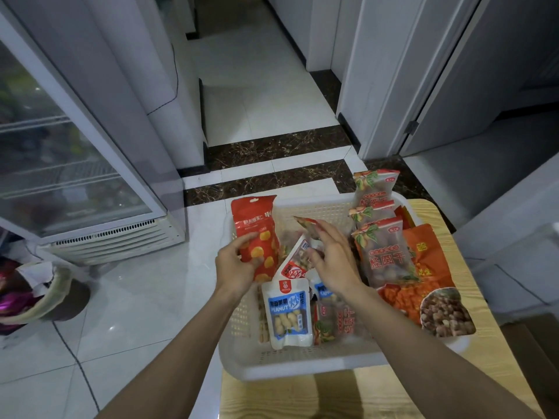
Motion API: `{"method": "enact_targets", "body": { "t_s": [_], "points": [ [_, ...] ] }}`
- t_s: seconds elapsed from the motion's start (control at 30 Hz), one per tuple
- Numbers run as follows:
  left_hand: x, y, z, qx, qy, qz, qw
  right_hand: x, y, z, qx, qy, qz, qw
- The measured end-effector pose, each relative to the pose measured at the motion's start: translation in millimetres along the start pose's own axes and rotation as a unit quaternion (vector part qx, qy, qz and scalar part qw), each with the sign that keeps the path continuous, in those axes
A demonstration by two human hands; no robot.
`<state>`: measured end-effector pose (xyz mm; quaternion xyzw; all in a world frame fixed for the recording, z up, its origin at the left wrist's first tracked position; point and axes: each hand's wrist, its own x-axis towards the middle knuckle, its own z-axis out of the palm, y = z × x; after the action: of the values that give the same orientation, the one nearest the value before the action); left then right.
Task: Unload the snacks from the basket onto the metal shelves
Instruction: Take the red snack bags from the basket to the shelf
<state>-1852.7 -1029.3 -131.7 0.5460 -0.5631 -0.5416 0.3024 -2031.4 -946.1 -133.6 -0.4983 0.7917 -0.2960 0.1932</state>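
Basket on bench, three longan packs upright, left hand gripping one red pack, right hand half-curled, hold unclear.

Table: a small table of pale wood grain with rounded corners is standing at the lower right, on the floor.
On the table: a white perforated plastic basket is sitting directly on the top and covering most of it. Bare wood is showing along the near edge and down the right side.
Floor: glossy white tiles are spreading to the left and ahead, with dark marbled bands crossing beyond the table.
On the floor: a glass-door cooler is standing at the left. A bag-lined bin is sitting near it, at the left edge.
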Motion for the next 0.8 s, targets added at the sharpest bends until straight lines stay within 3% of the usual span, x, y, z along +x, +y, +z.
{"method": "enact_targets", "body": {
  "t_s": [0.13,0.3,0.53,0.8],
  "points": [
    [-10.7,18.4,-14.4,-0.015,0.008,0.031,0.999,-8.4,-21.2,-15.6,0.101,0.087,0.007,0.991],
    [-36.6,34.5,-28.8,-0.099,-0.02,0.002,0.995,-18.7,-42.4,-39.2,0.272,0.132,0.101,0.948],
    [-75.3,45.9,-45.1,-0.15,-0.057,-0.001,0.987,-49.1,-38.0,-71.6,0.387,0.108,0.104,0.91],
    [-122.8,57.8,-50.1,-0.184,-0.115,0.013,0.976,-109.1,-35.3,-107.6,0.424,0.111,0.057,0.897]
  ]
}}
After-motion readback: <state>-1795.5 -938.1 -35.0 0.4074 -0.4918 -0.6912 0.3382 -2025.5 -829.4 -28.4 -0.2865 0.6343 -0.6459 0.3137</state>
